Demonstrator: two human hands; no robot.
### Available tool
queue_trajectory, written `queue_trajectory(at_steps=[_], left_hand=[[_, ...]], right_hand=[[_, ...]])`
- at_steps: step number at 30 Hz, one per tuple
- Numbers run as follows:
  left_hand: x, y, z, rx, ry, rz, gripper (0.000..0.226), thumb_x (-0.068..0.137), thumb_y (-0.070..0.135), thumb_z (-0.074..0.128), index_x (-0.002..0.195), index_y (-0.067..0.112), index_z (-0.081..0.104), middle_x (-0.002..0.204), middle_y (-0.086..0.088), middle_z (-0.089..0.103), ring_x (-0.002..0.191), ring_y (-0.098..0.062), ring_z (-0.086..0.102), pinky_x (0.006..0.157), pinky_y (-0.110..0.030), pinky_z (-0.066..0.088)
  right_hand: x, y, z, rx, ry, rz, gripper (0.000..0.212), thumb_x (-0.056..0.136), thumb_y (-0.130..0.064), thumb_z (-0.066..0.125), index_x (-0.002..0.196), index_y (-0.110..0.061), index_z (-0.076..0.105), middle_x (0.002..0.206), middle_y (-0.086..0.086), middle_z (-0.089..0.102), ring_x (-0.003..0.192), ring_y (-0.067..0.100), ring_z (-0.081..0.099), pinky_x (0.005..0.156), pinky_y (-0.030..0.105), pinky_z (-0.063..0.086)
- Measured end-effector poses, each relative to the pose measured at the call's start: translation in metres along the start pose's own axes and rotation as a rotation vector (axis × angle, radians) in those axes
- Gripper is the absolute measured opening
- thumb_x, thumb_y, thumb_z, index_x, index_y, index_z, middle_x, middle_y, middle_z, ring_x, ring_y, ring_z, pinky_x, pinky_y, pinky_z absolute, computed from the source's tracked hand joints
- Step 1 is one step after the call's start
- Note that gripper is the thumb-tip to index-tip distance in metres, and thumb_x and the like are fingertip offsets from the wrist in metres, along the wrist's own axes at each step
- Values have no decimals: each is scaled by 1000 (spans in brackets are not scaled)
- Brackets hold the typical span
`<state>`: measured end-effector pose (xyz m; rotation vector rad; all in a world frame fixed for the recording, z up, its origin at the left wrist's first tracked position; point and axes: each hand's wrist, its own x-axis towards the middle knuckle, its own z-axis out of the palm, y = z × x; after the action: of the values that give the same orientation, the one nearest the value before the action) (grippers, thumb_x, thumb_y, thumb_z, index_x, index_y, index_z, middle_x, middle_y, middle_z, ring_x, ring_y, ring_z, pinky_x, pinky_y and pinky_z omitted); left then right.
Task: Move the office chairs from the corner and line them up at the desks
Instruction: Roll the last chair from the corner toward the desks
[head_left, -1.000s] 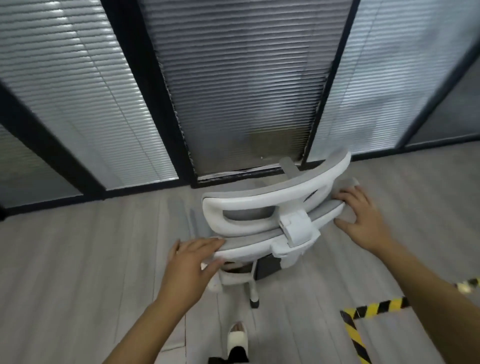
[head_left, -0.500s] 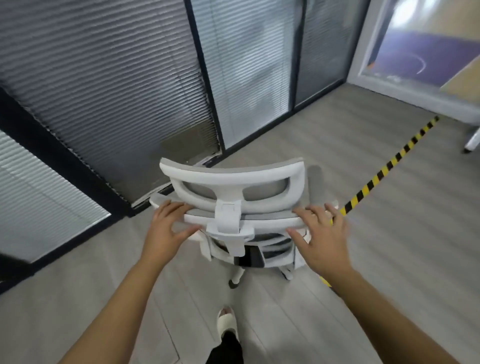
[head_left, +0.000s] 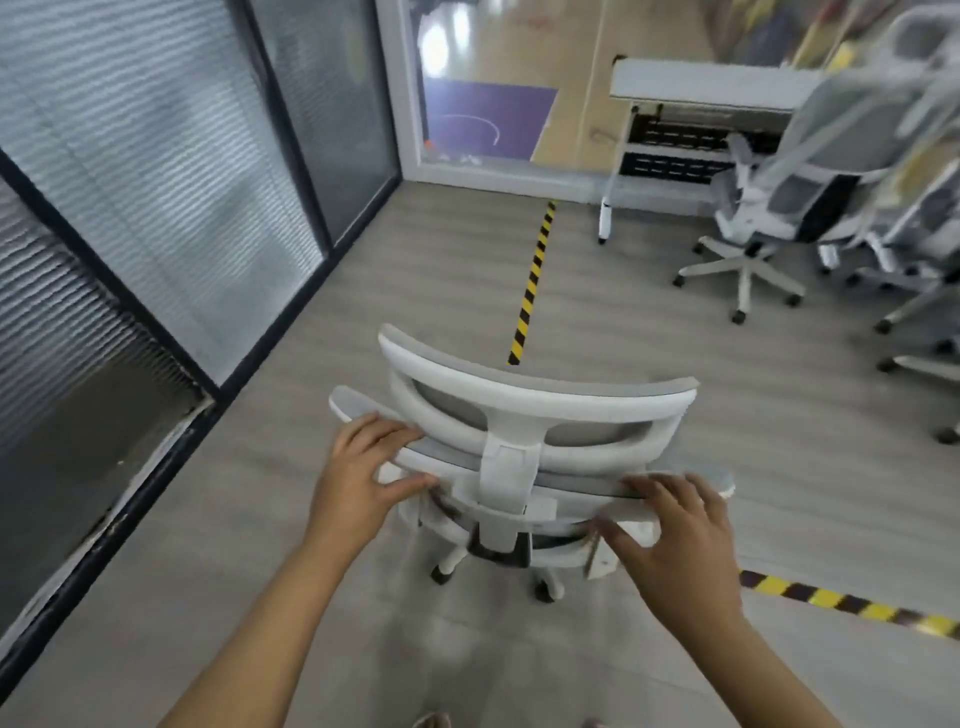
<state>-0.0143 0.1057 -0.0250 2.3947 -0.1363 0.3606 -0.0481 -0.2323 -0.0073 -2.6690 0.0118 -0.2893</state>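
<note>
My left hand (head_left: 358, 480) and right hand (head_left: 675, 540) both grasp the chair (head_left: 524, 410) back's top edge, desk (head_left: 711, 85) ahead

Views: one only, the head camera; no second view shares the scene.
Position: worn on the person's head, above and just behind the white office chair (head_left: 519, 415).
Direction: forward and steeply down across the grey floor (head_left: 363, 291).
Nearness: close; both forearms rise from the bottom edge, left hand (head_left: 358, 483) and right hand (head_left: 680, 540) in the lower middle.
Lens: wide-angle; the window blinds (head_left: 130, 171) on the left lean and bow.
Far field: a white bench (head_left: 711, 83) and a cluster of office chairs (head_left: 810, 171) fill the upper right, blurred.
Floor markers: yellow-and-black tape (head_left: 532, 280) runs away from the camera at centre.
</note>
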Motion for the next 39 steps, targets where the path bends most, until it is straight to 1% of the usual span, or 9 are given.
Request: queue_trajectory(at_steps=[2, 7, 10, 14, 17, 21, 29, 35, 39], left_hand=[[29, 3, 19, -47, -43, 76, 48, 74, 59, 67, 114, 33, 68, 118, 18, 60, 130, -16, 41, 108, -31, 35], [92, 30, 75, -84, -106, 196, 47, 73, 51, 75, 115, 31, 69, 119, 14, 62, 131, -17, 40, 108, -26, 30], [124, 55, 111, -69, -128, 232, 48, 74, 55, 72, 116, 32, 67, 122, 16, 60, 133, -16, 38, 111, -37, 32], [167, 100, 160, -103, -163, 186, 50, 74, 53, 75, 119, 34, 66, 127, 16, 58, 135, -14, 33, 111, -38, 33], [199, 132, 196, -84, -183, 204, 55, 75, 65, 68, 120, 33, 66, 127, 16, 58, 133, -15, 34, 111, -41, 33], [250, 172, 242, -23, -240, 241, 61, 74, 76, 54, 118, 36, 67, 117, 24, 55, 121, -11, 39, 104, -41, 38], [343, 236, 331, -69, -245, 151, 47, 72, 61, 66, 115, 40, 66, 110, 24, 53, 113, -2, 31, 92, -30, 40], [424, 271, 405, -72, -188, 166, 43, 74, 56, 69, 114, 40, 68, 110, 24, 54, 114, -4, 34, 87, -32, 42], [475, 303, 456, -72, -161, 187, 45, 75, 56, 66, 115, 34, 69, 111, 22, 53, 114, -5, 34, 91, -37, 44]], right_hand=[[6, 2, 3, -35, 53, 51, 47, 73, -42, 81, 113, -21, 69, 116, 5, 66, 125, 37, 45, 100, 56, 39], [31, 37, -5, -24, 179, 192, 46, 70, -40, 84, 109, -17, 72, 112, 3, 68, 124, 32, 48, 98, 52, 40], [58, 69, -26, -4, 139, 278, 48, 72, -42, 81, 114, -21, 71, 117, 1, 66, 127, 27, 45, 101, 45, 39], [110, 129, -51, -15, 88, 277, 50, 73, -47, 78, 116, -22, 70, 115, -2, 65, 120, 22, 49, 98, 36, 42], [149, 181, -70, 7, 78, 271, 52, 74, -51, 76, 119, -26, 68, 119, -5, 62, 127, 18, 43, 101, 33, 38], [203, 251, -89, 49, 70, 270, 56, 72, -52, 77, 122, -28, 66, 130, -3, 61, 139, 19, 32, 111, 42, 30], [308, 349, -109, 31, 109, 254, 54, 75, -55, 73, 123, -33, 63, 133, -10, 57, 145, 13, 22, 116, 48, 8], [399, 425, -120, 55, 123, 235, 53, 73, -56, 74, 120, -36, 64, 130, -12, 57, 144, 13, 24, 116, 56, 12], [456, 471, -134, 17, 86, 278, 54, 77, -56, 70, 125, -35, 60, 136, -11, 54, 145, 15, 21, 115, 54, 18]])
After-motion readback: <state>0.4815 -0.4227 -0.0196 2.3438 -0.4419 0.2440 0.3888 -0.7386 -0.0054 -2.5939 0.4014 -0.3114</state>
